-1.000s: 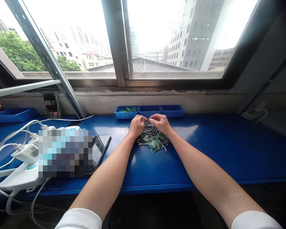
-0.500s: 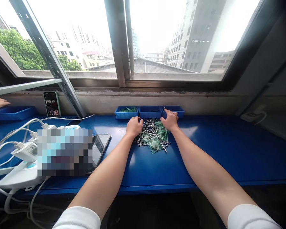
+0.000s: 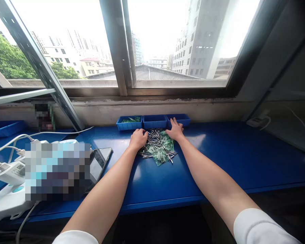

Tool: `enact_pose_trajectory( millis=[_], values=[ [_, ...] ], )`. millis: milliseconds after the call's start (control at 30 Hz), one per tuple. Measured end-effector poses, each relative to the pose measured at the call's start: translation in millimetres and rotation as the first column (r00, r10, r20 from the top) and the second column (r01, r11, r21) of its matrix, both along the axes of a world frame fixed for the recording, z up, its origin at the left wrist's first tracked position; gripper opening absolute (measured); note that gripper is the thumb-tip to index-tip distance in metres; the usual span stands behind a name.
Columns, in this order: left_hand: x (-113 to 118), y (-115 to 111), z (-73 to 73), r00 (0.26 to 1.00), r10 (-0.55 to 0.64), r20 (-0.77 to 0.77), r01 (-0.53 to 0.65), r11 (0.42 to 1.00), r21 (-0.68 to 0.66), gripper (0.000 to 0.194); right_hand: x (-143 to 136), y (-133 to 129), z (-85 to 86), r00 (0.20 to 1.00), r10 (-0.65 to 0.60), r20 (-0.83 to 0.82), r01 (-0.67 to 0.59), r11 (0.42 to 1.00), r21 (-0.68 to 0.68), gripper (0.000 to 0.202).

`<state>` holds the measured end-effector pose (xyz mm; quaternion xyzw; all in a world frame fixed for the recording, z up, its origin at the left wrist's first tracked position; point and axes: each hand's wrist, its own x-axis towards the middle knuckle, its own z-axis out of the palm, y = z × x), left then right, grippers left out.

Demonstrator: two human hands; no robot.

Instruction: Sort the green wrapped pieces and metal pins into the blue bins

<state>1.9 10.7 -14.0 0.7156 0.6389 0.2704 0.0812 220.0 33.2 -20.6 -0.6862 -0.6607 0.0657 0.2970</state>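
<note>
A pile of thin metal pieces (image 3: 156, 137) lies on the blue table, mixed with small green-tinted clear bags (image 3: 160, 155). At the pile's left edge is my left hand (image 3: 138, 138), its fingers curled down; whether they hold a piece is hidden. My right hand (image 3: 176, 130) is at the pile's upper right, fingers spread, with its fingertips over the front rim of the right blue bin (image 3: 184, 118). The middle blue bin (image 3: 155, 121) stands beside it. Green bags lie in the left blue bin (image 3: 129, 125).
To the left are a white power strip (image 3: 8, 200) with chargers and cables, a pixelated area, and a dark flat device (image 3: 101, 162). Another blue tray (image 3: 6, 128) sits at the far left. A metal post (image 3: 44, 71) slants before the window.
The view has shifted a little to the right. My right hand's fingers have spread, and the thin piece seen at its fingertips before no longer shows. The other person's hand has left view.
</note>
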Motion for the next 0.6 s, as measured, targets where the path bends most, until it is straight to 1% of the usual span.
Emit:
enact_pose_trajectory(
  millis=[133, 267, 367, 433, 500, 533, 600],
  values=[
    [-0.2, -0.7, 0.6, 1.0, -0.022, -0.009, 0.022, 1.0, -0.018, 0.042, -0.3, -0.6, -0.8, 1.0, 0.0, -0.028, 0.0, 1.0, 0.016, 0.079],
    [1.2, -3.9, -1.9, 0.992, -0.122, -0.029, 0.121, 0.992, -0.022, 0.052, -5.0, -6.8, 2.1, 0.999, 0.01, -0.046, -0.003, 0.987, 0.158, 0.069],
    [2.3, -7.0, -4.8, 0.981, -0.175, -0.084, 0.17, 0.984, -0.061, 0.057, -16.2, -18.5, 6.3, 0.995, 0.1, -0.002, -0.096, 0.963, 0.253, 0.057],
    [2.4, -8.2, -6.3, 0.976, -0.187, -0.114, 0.178, 0.98, -0.083, 0.057, -26.8, -28.2, 8.7, 0.971, 0.226, 0.074, -0.238, 0.941, 0.243, 0.049],
    [2.2, -8.6, -7.2, 0.972, -0.197, -0.129, 0.186, 0.979, -0.087, 0.055, -37.9, -37.1, 10.0, 0.929, 0.334, 0.159, -0.359, 0.916, 0.179, 0.042],
    [2.0, -8.6, -7.3, 0.971, -0.2, -0.132, 0.189, 0.978, -0.09, 0.054, -43.1, -40.6, 10.2, 0.908, 0.373, 0.193, -0.4, 0.907, 0.133, 0.039],
    [1.7, -8.3, -7.0, 0.969, -0.204, -0.137, 0.191, 0.976, -0.1, 0.051, -51.7, -45.2, 9.8, 0.884, 0.404, 0.235, -0.429, 0.901, 0.067, 0.035]
  ],
)
